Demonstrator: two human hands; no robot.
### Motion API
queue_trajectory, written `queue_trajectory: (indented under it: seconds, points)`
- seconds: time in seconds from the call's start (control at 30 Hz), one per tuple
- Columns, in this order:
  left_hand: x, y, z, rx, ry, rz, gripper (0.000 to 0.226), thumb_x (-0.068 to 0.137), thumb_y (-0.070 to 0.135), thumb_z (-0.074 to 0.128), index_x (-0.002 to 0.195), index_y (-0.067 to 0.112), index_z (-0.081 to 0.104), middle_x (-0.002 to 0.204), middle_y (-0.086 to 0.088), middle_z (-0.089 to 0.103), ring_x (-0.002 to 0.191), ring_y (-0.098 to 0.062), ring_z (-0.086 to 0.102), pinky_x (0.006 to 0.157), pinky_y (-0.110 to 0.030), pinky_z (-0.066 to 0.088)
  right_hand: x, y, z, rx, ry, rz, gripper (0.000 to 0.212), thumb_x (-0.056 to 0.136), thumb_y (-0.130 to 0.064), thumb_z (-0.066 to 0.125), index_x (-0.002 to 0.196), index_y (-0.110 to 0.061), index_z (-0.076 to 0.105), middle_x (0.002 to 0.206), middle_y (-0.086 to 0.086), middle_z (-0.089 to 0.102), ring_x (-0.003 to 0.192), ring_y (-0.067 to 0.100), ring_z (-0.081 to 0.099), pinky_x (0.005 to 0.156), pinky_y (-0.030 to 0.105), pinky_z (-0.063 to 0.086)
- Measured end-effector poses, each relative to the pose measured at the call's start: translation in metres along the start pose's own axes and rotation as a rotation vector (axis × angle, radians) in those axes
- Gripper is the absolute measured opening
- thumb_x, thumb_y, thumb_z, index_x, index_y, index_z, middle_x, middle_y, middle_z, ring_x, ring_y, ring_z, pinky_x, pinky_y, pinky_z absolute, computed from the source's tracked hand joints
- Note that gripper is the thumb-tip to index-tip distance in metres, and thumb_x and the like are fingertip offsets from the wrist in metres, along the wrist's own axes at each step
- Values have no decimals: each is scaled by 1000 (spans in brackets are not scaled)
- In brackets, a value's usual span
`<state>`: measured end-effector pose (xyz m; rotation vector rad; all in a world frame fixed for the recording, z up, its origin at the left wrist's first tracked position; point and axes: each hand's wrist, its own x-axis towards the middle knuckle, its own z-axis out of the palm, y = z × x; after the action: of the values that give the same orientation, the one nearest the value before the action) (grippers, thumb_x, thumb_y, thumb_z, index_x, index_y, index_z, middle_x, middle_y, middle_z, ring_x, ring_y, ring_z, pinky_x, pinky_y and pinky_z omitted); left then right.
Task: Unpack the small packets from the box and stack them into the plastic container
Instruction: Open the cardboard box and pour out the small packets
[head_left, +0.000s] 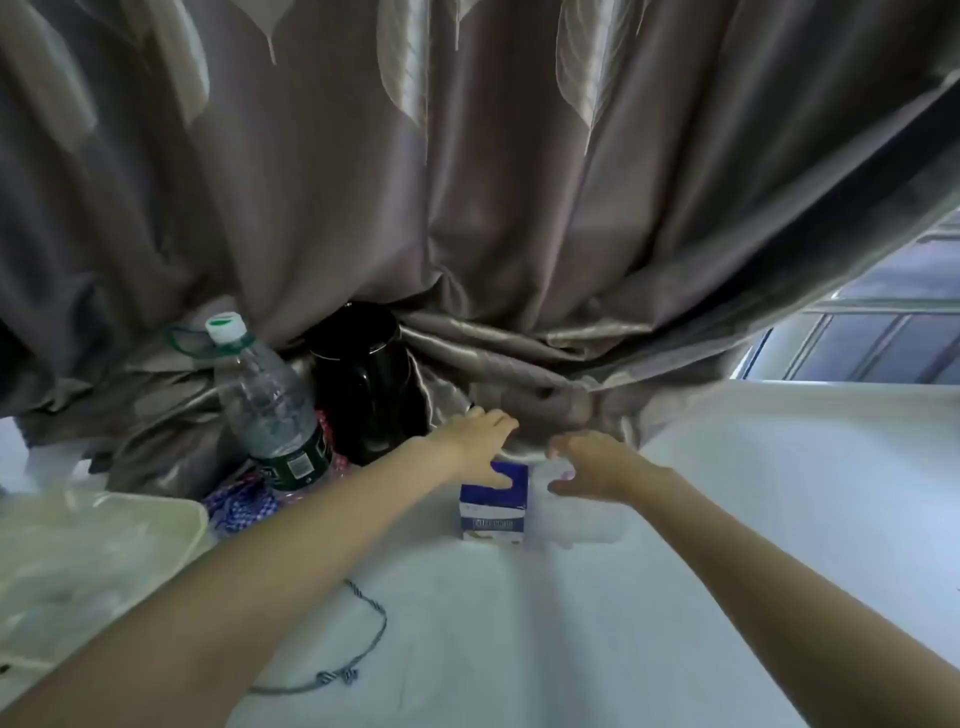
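Note:
A small blue and white box (493, 512) stands upright on the white table (519, 623), just in front of the curtain. My left hand (475, 441) lies over the box's top far edge, thumb against its upper face. My right hand (592, 465) hovers just right of the box with fingers curved, holding nothing that I can make out. A clear plastic container (582, 519) lies on the table under my right hand, hard to tell against the white surface. No packets are visible.
A clear water bottle (267, 410) with a white cap leans at the left, beside a black kettle (366, 384). A blue checked cloth (234, 506) and a translucent plastic bag (88, 561) lie at the left. A grey cord (358, 649) loops near me. The curtain (467, 208) hangs behind.

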<state>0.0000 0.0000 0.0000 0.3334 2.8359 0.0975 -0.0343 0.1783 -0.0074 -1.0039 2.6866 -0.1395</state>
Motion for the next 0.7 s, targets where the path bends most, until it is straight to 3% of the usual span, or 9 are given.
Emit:
queue_trajectory:
  seconds: [0.1,0.27,0.4,0.63,0.7]
  points:
    - [0,-10,20,-51,-106,-72,73,79,36,69,139,12,35,140,-7,41,127,-29,40,101,-36,39,12,-13,25,40,-2,-52,45,85,-34,62,124,-14,53,130,5,54,122,24,49,102,33,38]
    - [2,-24,40,-197,-77,-79,69,74,28,74,134,16,43,130,-3,47,114,-22,52,92,-30,45,35,-24,51,-56,29,-103,53,81,-30,64,126,-9,45,131,8,50,125,27,42,113,36,19]
    - [-2,-27,46,-290,-61,-76,70,73,27,75,135,20,42,126,-1,46,111,-19,52,84,-20,40,42,-27,48,-111,35,-144,52,77,-28,66,122,-8,49,121,10,58,117,28,50,114,36,17]
    - [-5,-28,49,-320,-16,-58,65,72,31,76,130,24,47,119,2,47,105,-17,53,82,-19,40,37,-29,45,-215,95,-202,51,79,-26,64,123,-6,49,115,12,63,113,31,54,117,38,11]
    - [-5,-30,50,-314,-15,-61,63,71,33,77,127,22,50,116,1,49,102,-17,54,79,-20,41,34,-29,59,-276,147,-228,49,73,-27,69,114,-4,56,105,14,67,103,32,60,116,42,19]
